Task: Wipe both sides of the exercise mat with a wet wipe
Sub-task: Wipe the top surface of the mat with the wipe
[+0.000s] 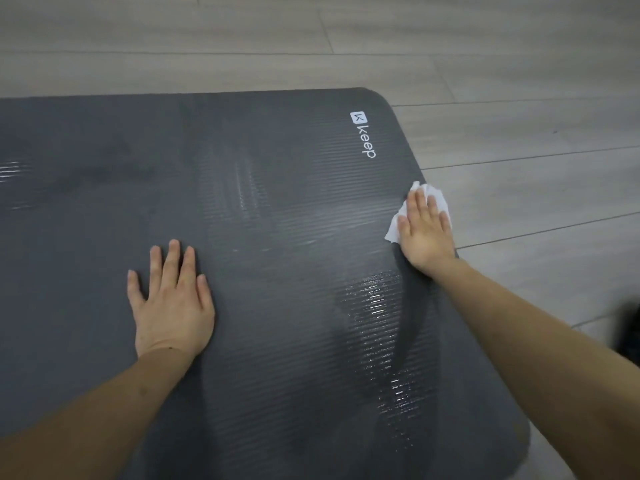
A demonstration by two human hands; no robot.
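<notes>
At the mat's right-hand edge, the right hand [426, 230] presses a white wet wipe [394, 230] flat under straight fingers, likely to scrub the border. The left hand [172, 299] lies open, palm down, nearer the middle, probably pinning the mat. The dark grey ribbed exercise mat [277, 188] lies unrolled on the wood-look floor [519, 64], logo side up, with glistening damp streaks.

Both my forearms are bare to the frame's lower edge; no sleeve, watch or band shows on either. Left hand [173, 299]: no rings, no glove, nails short and unpainted. Right hand [426, 230]: likewise bare, no rings, nails short. A small dark mark sits near my left wrist.
</notes>
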